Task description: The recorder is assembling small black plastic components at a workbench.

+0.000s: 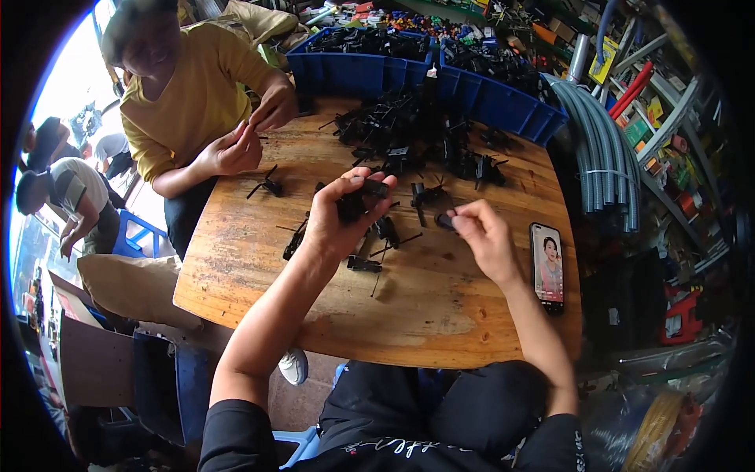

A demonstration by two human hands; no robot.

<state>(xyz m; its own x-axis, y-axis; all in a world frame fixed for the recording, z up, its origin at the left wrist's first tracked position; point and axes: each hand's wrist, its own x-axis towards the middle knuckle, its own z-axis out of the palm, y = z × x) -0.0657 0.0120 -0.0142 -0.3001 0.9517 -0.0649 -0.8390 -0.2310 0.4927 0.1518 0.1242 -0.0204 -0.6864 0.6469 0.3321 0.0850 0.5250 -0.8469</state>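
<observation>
My left hand (pixel 326 216) is raised over the middle of the wooden table (pixel 393 322), fingers curled round a black plastic part (pixel 354 206). To its right, my right hand (pixel 489 240) pinches a small dark piece (pixel 446 221) between thumb and fingertips. The two pieces are apart. Below and beside my left hand lie several loose black parts with thin rods, one of them a black part (pixel 364 263) nearest me. Another black part with rods (pixel 269 186) rests farther left. What exact kind these parts are, I cannot tell.
A heap of black parts (pixel 401 130) covers the table's far side, before blue bins (pixel 354 71) filled with more. A phone (pixel 548 263) lies at the right edge. Across at the left, a person in a yellow top (pixel 193 98) works with both hands. Grey hoses (pixel 602 157) hang at right.
</observation>
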